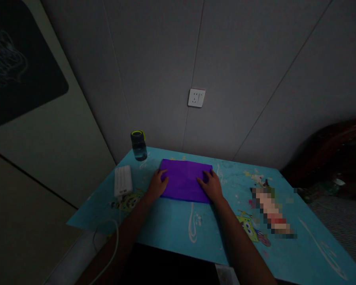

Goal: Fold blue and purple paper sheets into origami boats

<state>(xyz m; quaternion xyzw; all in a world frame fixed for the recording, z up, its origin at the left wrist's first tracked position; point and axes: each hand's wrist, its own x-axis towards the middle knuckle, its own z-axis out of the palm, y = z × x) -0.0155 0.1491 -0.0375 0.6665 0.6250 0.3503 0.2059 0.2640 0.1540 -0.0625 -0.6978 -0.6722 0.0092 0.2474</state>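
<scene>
1. One blue patterned table [172, 229], extending around the purple sheet [182, 184] on all sides.
2. The purple sheet, lying flat on the table, between my two hands.
3. My left hand [158, 185], thumb and fingers parted, resting on the sheet's left edge.
4. My right hand [213, 187], likewise spread, resting on the sheet's right edge.
5. Dark bottle [139, 148], upright, beyond the sheet's far-left corner.
6. White power bank [123, 179], left of the sheet.

Place: looks like you're in a home tbh
Table cover [169, 227]: cartoon print [248, 228] in front of you
Dark board [41, 79]: chalky scribbles [8, 57]
</scene>
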